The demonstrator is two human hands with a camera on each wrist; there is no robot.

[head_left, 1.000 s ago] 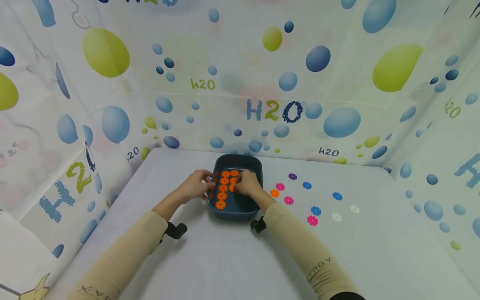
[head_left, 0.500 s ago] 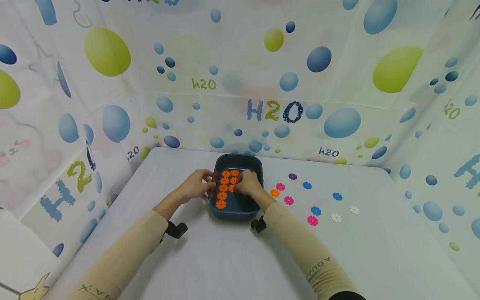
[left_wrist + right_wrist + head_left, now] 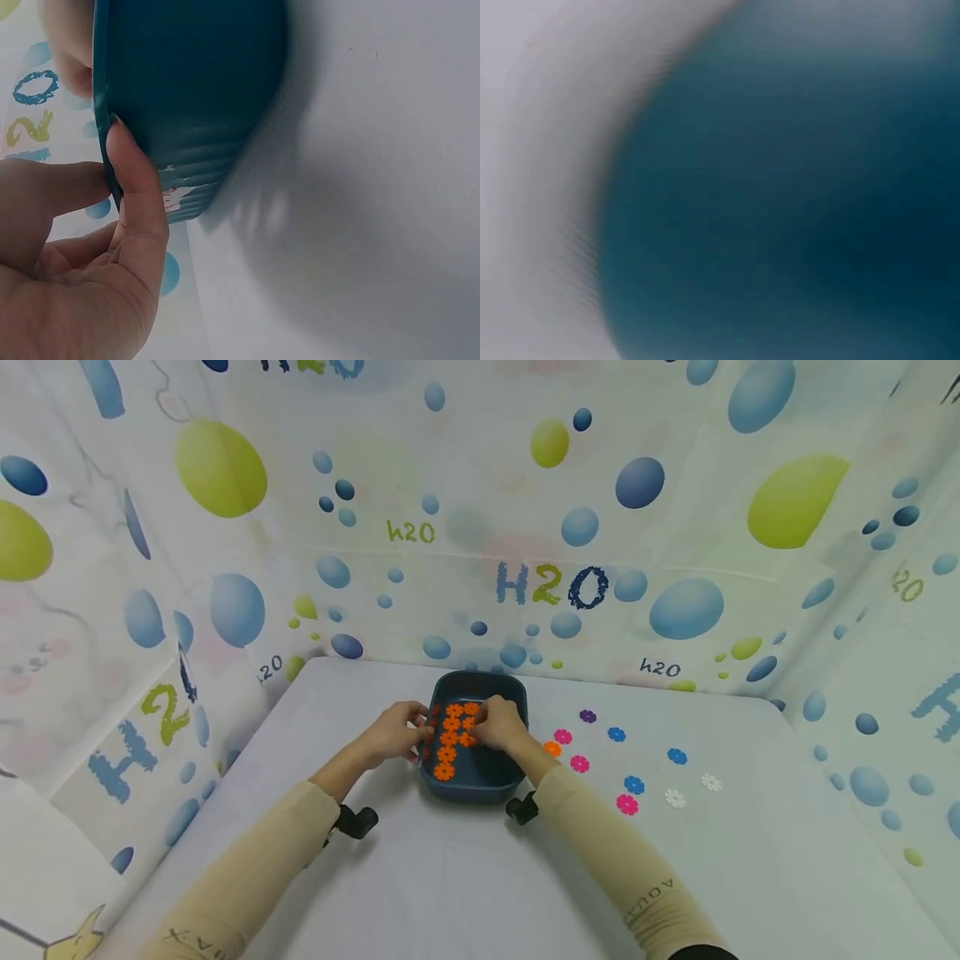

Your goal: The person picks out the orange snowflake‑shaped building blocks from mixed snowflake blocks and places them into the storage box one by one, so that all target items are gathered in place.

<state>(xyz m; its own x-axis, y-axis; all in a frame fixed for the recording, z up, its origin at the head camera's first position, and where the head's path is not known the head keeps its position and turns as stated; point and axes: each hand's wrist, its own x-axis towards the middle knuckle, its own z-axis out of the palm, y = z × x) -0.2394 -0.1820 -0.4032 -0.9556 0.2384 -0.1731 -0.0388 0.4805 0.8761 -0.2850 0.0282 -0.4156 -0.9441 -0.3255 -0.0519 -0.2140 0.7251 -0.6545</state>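
A dark blue-teal plastic basin (image 3: 468,793) with rounded corners stands on the white-covered table. My left hand (image 3: 393,731) grips its left rim. In the left wrist view, thumb and fingers of that hand (image 3: 90,262) pinch the rim from both sides. Orange flower-shaped pieces (image 3: 447,753) lie inside in a long left column and a shorter one beside it. Over the second column, my right hand (image 3: 501,724) has bent fingers near its lower orange flower (image 3: 467,739). Whether these fingers hold anything is hidden. The right wrist view shows just the blurred basin wall (image 3: 705,187).
Right of the basin lie loose flower pieces: an orange one (image 3: 552,749), a purple one (image 3: 587,717), several pink ones (image 3: 580,764), several blue ones (image 3: 634,785) and two white ones (image 3: 675,798). A patterned curtain (image 3: 450,560) closes off the back and sides.
The right fingertips have shifted slightly right, showing more of the lower flower in the second column. The left hand keeps its grip on the rim. The head view has tilted slightly.
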